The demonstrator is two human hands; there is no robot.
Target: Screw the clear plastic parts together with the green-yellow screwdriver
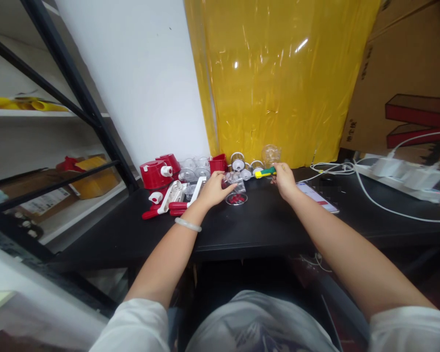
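My left hand point(217, 189) is closed around a clear plastic container point(238, 182), with the thumb and fingers on its side. Dark red pieces point(236, 198) show at the container's near, round end, close to the tabletop. In my right hand point(284, 181) is a screwdriver point(266, 172) with a green and yellow handle. Its yellow end points left towards the container, a short distance away. Whether its tip touches anything is too small to make out. Behind the container lie several metallic cylinders point(237, 161) with white ends and a red plastic cup point(218, 163).
Red plastic housings point(154, 174), white parts with red handles point(173, 195) and clear cups point(194, 168) crowd the left of the black table point(223, 239). Another clear container point(271, 154) stands behind my right hand. A phone point(317, 196), white cables and a power strip point(399, 176) lie right.
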